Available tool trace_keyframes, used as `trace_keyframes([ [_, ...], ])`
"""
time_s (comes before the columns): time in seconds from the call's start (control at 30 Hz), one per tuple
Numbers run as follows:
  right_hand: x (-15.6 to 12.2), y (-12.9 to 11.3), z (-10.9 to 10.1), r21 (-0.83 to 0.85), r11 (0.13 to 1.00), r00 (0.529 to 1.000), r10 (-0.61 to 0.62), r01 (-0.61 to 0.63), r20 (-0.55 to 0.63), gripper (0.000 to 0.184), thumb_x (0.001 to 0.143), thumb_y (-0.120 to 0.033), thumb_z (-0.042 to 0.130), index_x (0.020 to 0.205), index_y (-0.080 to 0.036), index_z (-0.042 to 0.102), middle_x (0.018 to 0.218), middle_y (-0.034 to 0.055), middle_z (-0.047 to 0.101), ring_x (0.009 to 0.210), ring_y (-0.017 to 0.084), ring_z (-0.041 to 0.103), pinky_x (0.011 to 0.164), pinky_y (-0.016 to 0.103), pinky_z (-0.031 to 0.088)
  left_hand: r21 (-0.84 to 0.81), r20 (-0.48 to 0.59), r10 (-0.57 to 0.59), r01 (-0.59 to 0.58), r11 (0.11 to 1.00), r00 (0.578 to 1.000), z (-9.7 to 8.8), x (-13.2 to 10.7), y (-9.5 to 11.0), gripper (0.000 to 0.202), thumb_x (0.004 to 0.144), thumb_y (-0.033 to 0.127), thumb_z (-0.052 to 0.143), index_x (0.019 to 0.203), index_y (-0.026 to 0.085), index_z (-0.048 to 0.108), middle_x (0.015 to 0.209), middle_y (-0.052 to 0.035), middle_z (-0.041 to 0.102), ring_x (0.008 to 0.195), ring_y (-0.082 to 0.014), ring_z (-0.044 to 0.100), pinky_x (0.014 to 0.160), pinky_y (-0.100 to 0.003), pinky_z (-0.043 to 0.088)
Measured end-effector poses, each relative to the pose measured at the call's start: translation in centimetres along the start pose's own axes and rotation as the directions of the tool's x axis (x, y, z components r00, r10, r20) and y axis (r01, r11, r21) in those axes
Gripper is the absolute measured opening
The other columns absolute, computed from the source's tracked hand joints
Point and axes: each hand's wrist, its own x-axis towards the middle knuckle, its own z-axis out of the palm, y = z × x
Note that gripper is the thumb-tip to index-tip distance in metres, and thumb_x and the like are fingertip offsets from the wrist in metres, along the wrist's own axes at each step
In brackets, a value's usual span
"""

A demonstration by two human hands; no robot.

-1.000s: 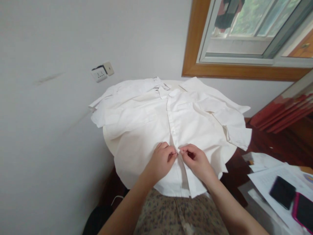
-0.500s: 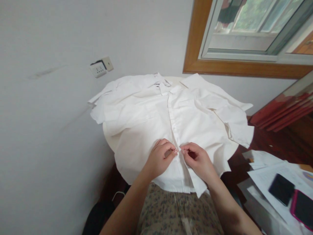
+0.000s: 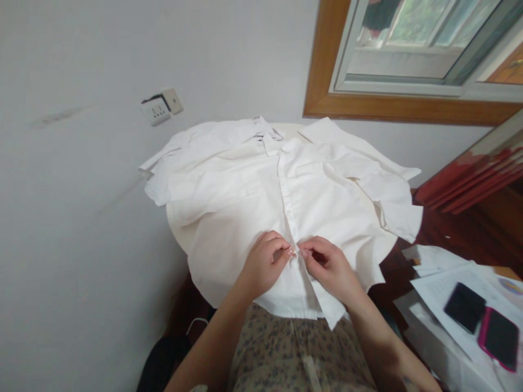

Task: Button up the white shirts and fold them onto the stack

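Observation:
A white button-up shirt [image 3: 229, 218] lies spread front side up, its collar at the far side and its hem towards me. My left hand [image 3: 267, 264] pinches the shirt's front edge with thumb and forefinger, low on the placket. Right beside it, my right hand [image 3: 327, 267] pinches the overlapping front edge. The fingertips of both hands almost meet. Any button between them is too small to make out. Below my right hand a corner of the hem hangs over the near edge.
Under the shirt is a round cream tabletop [image 3: 178, 234], close to the wall with a socket [image 3: 156, 110]. A wood-framed window [image 3: 402, 106] is at the upper right. On the right, papers [image 3: 433, 272] carry a black phone [image 3: 464, 307] and a pink-edged phone [image 3: 499, 338].
Both hands keep their pinch on the shirt front, with the fingertips slightly closer together. The whole view has shifted a little.

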Motion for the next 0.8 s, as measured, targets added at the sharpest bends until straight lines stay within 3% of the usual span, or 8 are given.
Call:
trace_keyframes([
  [0.13, 0.2, 0.5, -0.3, 0.115, 0.99, 0.995, 0.071, -0.079, 0.075, 0.023, 0.092, -0.034, 0.051, 0.096, -0.021, 0.07, 0.08, 0.0028, 0.063, 0.067, 0.013, 0.056, 0.06, 0.025, 0.047, -0.013, 0.01, 0.016, -0.015, 1.0, 1.0, 0.0, -0.1, -0.2, 0.019, 0.091, 0.027, 0.051, 0.078, 0.021, 0.064, 0.085, -0.0043, 0.063, 0.087, -0.0185, 0.057, 0.085, -0.034, 0.043],
  [0.27, 0.6, 0.8, -0.4, 0.274, 0.935, 0.966, 0.182, -0.227, 0.181, 0.019, 0.086, -0.035, 0.061, 0.095, -0.019, 0.067, 0.075, -0.0002, 0.059, 0.065, 0.012, 0.057, 0.063, 0.025, 0.05, -0.005, 0.016, 0.013, -0.013, 1.0, 1.0, -0.1, -0.1, 0.0, 0.018, 0.091, 0.025, 0.051, 0.078, 0.02, 0.064, 0.085, -0.0043, 0.062, 0.087, -0.0184, 0.056, 0.085, -0.034, 0.043],
  [0.4, 1.1, 0.7, -0.2, 0.319, 0.893, 0.942, 0.261, -0.319, 0.21, 0.023, 0.08, -0.037, 0.067, 0.092, -0.018, 0.065, 0.07, -0.0031, 0.053, 0.059, 0.009, 0.052, 0.053, 0.022, 0.046, 0.005, 0.021, 0.026, -0.026, 1.0, 0.999, -0.1, -0.1, 0.1, 0.018, 0.091, 0.023, 0.05, 0.079, 0.019, 0.063, 0.085, -0.0043, 0.061, 0.087, -0.0184, 0.055, 0.086, -0.035, 0.042],
  [0.5, 1.4, 0.4, 0.0, 0.253, 0.924, 0.952, 0.244, -0.286, 0.184, 0.018, 0.08, -0.034, 0.066, 0.088, -0.018, 0.064, 0.07, -0.0027, 0.053, 0.06, 0.01, 0.051, 0.053, 0.022, 0.043, 0.004, 0.019, 0.038, -0.038, 0.999, 0.999, -0.1, -0.2, 0.0, 0.017, 0.09, 0.021, 0.051, 0.079, 0.019, 0.063, 0.085, -0.0039, 0.061, 0.087, -0.018, 0.055, 0.086, -0.034, 0.042],
  [0.63, 1.5, 0.1, 0.4, 0.064, 0.983, 0.981, 0.165, -0.172, 0.104, 0.007, 0.081, -0.025, 0.062, 0.084, -0.018, 0.063, 0.074, -0.001, 0.059, 0.069, 0.012, 0.055, 0.065, 0.025, 0.044, 0.043, 0.016, 0.056, -0.056, 0.997, 0.998, -0.1, -0.3, -0.1, 0.02, 0.092, 0.022, 0.047, 0.08, 0.019, 0.063, 0.085, -0.0044, 0.061, 0.087, -0.0184, 0.054, 0.086, -0.035, 0.042],
  [0.8, 1.0, -0.6, 1.1, -0.201, 0.974, 0.995, 0.101, -0.101, -0.008, 0.001, 0.082, -0.019, 0.059, 0.082, -0.02, 0.059, 0.077, -0.0008, 0.059, 0.068, 0.013, 0.055, 0.064, 0.025, 0.042, 0.08, 0.003, 0.044, -0.044, 0.996, 0.999, 0.0, -0.3, 0.0, 0.024, 0.094, 0.024, 0.045, 0.077, 0.019, 0.061, 0.084, -0.0048, 0.06, 0.087, -0.0186, 0.054, 0.086, -0.035, 0.042],
])
